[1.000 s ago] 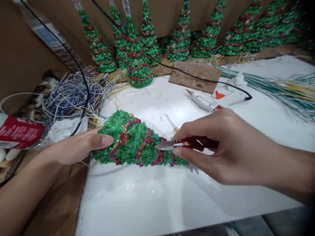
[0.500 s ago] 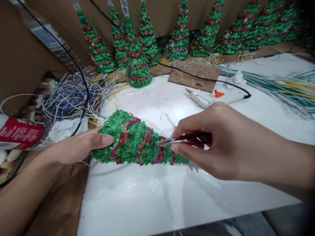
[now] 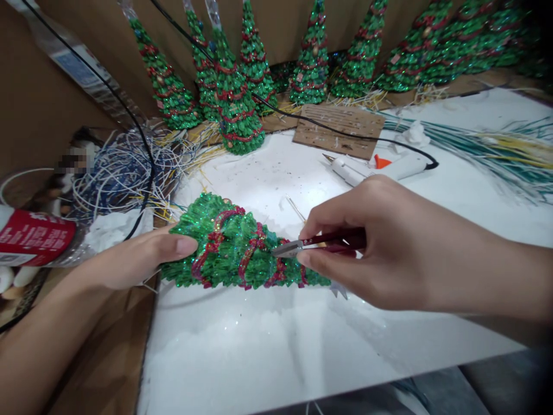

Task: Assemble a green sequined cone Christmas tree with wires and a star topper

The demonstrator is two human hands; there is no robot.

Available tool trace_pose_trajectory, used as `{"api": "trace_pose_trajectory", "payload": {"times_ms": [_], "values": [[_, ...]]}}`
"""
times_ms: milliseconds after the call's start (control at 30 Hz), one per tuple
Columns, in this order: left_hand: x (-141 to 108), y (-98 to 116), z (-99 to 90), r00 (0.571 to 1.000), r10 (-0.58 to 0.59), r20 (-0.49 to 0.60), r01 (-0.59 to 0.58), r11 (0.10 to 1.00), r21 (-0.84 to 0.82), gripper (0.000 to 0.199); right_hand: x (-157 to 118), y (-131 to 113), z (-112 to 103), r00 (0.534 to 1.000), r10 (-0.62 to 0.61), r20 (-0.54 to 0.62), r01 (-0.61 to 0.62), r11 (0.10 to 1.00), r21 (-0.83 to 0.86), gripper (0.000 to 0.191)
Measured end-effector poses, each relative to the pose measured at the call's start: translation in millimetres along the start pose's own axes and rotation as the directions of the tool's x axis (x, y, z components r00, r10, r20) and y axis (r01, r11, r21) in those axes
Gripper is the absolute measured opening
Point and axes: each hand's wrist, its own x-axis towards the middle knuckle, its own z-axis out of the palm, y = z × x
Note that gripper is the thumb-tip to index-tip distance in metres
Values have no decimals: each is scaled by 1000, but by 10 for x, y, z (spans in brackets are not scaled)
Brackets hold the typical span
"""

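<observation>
Red-handled metal snips (image 3: 288,249) at a glittery green cone-shaped tree (image 3: 224,256), sideways over the white bench (image 3: 216,357).
Left hand (image 3: 147,256) clasps its base (image 3: 175,274), right hand (image 3: 389,253) pinches the snips; shallow cuts should spare the red garland (image 3: 246,259).

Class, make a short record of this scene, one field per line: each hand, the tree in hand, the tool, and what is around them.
Left hand: holds the tree at its wide end, thumb on top
Right hand: holds the tool
Tree: green, glittery, red garlands; sideways, narrow end rightward
Tool: dark red handles; tip at the tree, contact unclear
Surface: white board
Beyond: glue gun, cardboard, upright trees
Far left: red-labelled bottle, tangled wires
</observation>
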Motion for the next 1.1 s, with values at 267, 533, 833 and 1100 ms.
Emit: {"api": "trace_pose_trajectory", "payload": {"times_ms": [267,533,833,1100], "values": [[-35,18,6,1000,-18,-9,18,1000,-15,34,0,-18,-7,1000,-7,4,7,1000,-7,12],[-27,53,40,999,-49,-17,48,998,-40,36,-2,-19,-6,1000,-9,-11,9,1000,4,11],[-39,-64,-35,998,-61,19,62,997,-45,40,11,-4,-24,1000,6,15,-7,999,31,11],[-50,-90,-27,997,-77,7,77,997,-30,42,4,3,-28,1000,0,-8,0,999,32,12]]}}
